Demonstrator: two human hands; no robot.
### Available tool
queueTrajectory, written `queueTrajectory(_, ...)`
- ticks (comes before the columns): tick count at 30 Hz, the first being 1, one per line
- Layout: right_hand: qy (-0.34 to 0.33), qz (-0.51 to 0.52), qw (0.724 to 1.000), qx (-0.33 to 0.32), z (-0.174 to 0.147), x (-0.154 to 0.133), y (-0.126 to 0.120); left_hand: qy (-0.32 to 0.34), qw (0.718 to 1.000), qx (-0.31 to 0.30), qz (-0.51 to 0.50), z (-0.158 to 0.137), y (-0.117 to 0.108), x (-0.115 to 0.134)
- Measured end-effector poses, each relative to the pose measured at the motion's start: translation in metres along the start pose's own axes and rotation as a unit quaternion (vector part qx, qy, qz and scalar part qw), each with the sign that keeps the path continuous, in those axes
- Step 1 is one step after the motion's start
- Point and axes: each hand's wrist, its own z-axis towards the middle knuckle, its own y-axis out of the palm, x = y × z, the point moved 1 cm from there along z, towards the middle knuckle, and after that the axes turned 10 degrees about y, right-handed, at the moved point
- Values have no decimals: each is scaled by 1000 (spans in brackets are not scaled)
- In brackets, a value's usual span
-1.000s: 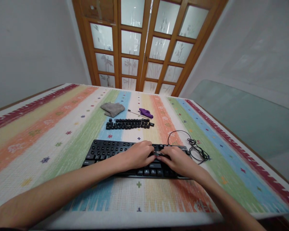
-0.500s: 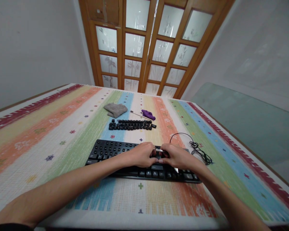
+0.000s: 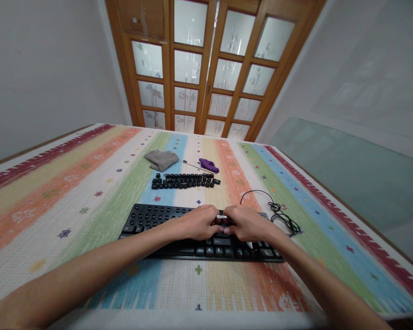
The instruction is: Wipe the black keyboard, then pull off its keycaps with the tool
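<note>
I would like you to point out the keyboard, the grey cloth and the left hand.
Keyboard [image 3: 219, 251]: head view, a key in the nearest row.
Grey cloth [image 3: 162, 160]: head view, its middle.
Left hand [image 3: 201, 222]: head view, its back.

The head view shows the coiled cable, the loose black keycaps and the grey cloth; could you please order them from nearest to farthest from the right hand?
1. Coiled cable: just right of the right hand.
2. Loose black keycaps: ahead and left, beyond the keyboard.
3. Grey cloth: farther ahead and left.
</note>
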Motion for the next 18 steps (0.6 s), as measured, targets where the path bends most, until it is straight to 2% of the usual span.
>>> queueTrajectory(9, -25, -22, 999, 1, 2, -2, -1, -13, 1000, -9, 6, -1, 2, 0)
queueTrajectory(18, -27, -50, 998, -26, 6, -4, -6, -27, 999, -30, 20, 0, 2, 1)
